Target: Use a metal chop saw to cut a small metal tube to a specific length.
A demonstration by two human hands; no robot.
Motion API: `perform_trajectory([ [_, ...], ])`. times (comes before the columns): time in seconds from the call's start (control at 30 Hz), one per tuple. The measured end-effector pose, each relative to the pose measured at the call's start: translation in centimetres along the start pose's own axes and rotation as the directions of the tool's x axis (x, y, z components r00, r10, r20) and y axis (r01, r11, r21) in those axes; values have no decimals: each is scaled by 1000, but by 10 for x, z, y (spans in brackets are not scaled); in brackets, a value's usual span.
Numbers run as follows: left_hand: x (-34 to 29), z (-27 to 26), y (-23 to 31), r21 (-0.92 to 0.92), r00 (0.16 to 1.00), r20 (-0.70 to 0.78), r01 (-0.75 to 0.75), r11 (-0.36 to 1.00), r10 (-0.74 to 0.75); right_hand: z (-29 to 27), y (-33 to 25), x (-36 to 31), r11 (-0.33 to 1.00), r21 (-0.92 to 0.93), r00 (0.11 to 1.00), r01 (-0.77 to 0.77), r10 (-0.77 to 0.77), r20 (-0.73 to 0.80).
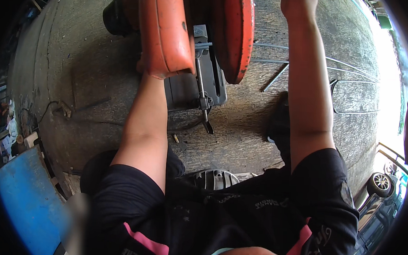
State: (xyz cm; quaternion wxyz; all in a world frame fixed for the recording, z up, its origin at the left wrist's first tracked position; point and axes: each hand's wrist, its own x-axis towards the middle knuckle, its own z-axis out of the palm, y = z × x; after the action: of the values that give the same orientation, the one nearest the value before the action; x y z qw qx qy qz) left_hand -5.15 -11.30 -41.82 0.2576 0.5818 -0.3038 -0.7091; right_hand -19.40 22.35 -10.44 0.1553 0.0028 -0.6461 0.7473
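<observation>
An orange cut-off saw (167, 34) stands in front of me, with its worn orange blade guard (237, 38) on the right. My left forearm reaches up to the saw's orange housing. Most of my left hand (140, 66) is hidden behind that housing, its fingers out of sight. On the dark saw base (180, 90), a screw clamp (200, 79) lies lengthwise, and a short grey metal piece (204, 45) sits at its far end. Stretched forward to the right of the guard, my right hand (300, 3) is cut off by the top edge; its fingers do not show.
Long thin metal rods (352, 70) lie on the concrete floor at right, and a shorter rod (275, 78) slants near the guard. A dark cable (99, 122) runs along the floor at left. A blue panel (27, 202) stands lower left; a vehicle (375, 221) is lower right.
</observation>
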Motion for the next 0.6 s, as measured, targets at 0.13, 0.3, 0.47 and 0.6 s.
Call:
perform_trajectory([
  [0.13,-2,3,-4,8,1000,-9,-4,1000,4,22,-54,-56,997,-54,967,47,-32,252],
  [0.3,-1,-1,-1,14,1000,-28,1,1000,-1,39,-85,-113,985,-148,857,91,-2,516],
  [0.47,1,-1,2,22,999,-53,3,1000,-2,42,-97,-119,946,-309,860,99,75,505],
  [0.6,-1,8,5,83,996,-89,-14,996,21,49,-81,-120,932,-281,873,228,-67,484],
])
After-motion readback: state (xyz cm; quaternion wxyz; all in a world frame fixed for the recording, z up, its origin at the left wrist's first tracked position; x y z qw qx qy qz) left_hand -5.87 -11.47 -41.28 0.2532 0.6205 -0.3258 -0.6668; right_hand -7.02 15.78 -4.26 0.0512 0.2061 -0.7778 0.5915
